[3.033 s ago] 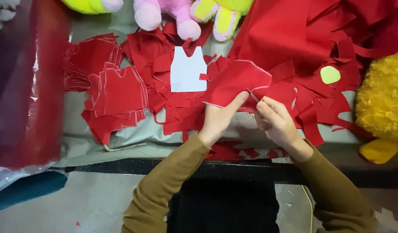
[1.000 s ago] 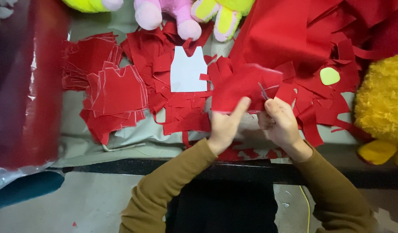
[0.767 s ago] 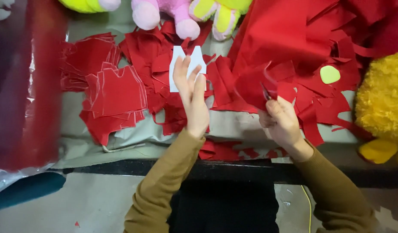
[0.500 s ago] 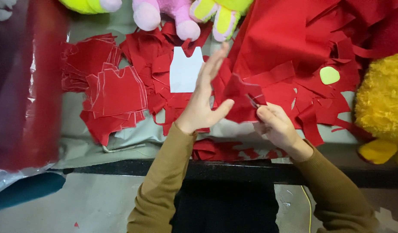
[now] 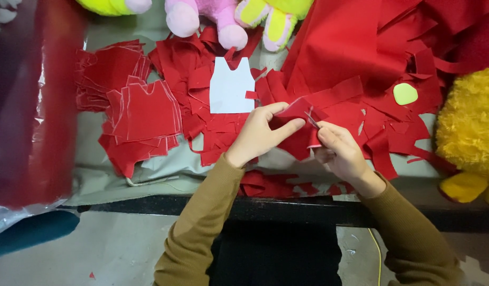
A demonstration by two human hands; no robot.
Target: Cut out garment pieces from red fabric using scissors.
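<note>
My left hand [image 5: 258,135] pinches the soft red fabric piece [image 5: 300,114]; my right hand [image 5: 337,151] grips small metal scissors [image 5: 311,119]. Blades near my left fingers: risk of nicking them or cutting crooked.

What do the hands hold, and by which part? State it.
The left hand pinches a red fabric piece by its left edge. The right hand holds small scissors, handles hidden in the hand, blades at the fabric.

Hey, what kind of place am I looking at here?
Likely a soft-toy sewing workshop: a stack of cut red fabric pieces, a white paper pattern and plush toys crowd the worktable.
</note>
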